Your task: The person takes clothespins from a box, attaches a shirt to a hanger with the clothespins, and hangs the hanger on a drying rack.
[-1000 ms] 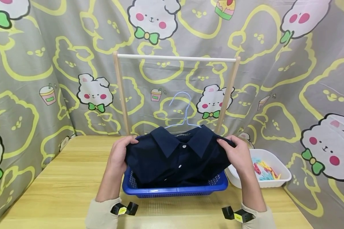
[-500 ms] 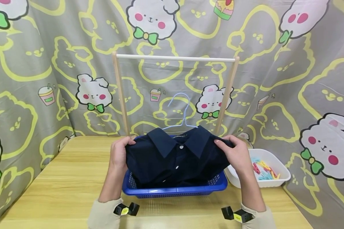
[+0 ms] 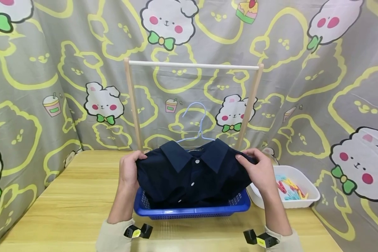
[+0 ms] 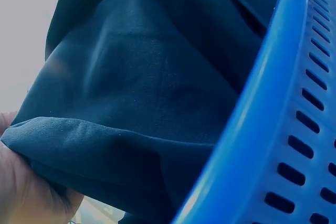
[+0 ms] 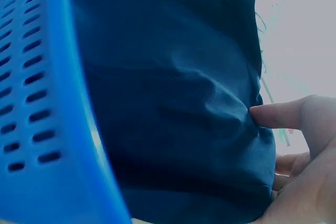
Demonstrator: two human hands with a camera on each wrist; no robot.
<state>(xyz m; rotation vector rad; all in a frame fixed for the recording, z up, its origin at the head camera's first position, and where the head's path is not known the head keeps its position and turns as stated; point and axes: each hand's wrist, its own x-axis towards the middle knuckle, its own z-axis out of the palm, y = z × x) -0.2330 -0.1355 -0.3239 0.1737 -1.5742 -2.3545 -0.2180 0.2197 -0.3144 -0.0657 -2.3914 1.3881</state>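
Note:
A dark navy collared shirt [image 3: 176, 178] with white buttons is spread between my hands, its lower part down in a blue plastic basket [image 3: 192, 211]. Out of the collar rises the hook of a light blue hanger [image 3: 201, 120]; the rest of the hanger is hidden inside the shirt. My left hand [image 3: 129, 169] pinches the shoulder at the left, and in the left wrist view the cloth [image 4: 121, 82] drapes over that hand. The opposite shoulder is gripped by my right hand [image 3: 259, 169], its thumb on the front of the fabric, as the right wrist view also shows.
Behind the basket stands a small rack with wooden posts [image 3: 133, 105] and a white rail [image 3: 192, 65]. A white tray [image 3: 315, 194] of coloured clothespins [image 3: 291, 189] is on the right. Patterned curtains enclose the wooden table [image 3: 66, 196].
The hanger hook has shifted slightly to the left and down, and the collar has moved a little left with it. Both hands keep their hold on the shoulders.

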